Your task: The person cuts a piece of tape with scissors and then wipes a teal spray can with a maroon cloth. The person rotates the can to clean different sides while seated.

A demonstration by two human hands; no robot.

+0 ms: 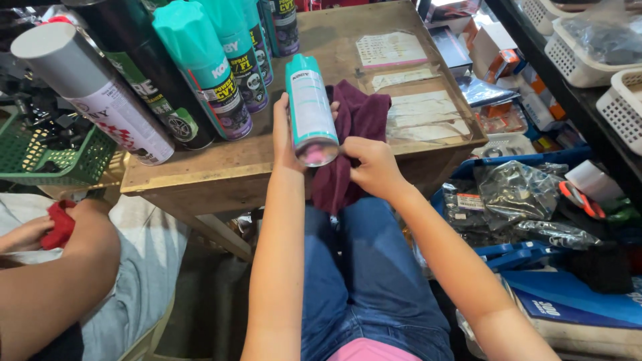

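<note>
My left hand grips a teal and white spray can, tilted with its base toward me above the near edge of the wooden table. My right hand pinches a dark maroon cloth against the can's lower end. The cloth drapes from the tabletop down over my lap in blue jeans.
Several upright spray cans, teal, black and silver, stand at the table's left rear. Paper sheets lie at its far right. A green basket sits left, and another person's hand holds a red cloth. Bagged parts and white baskets crowd the right.
</note>
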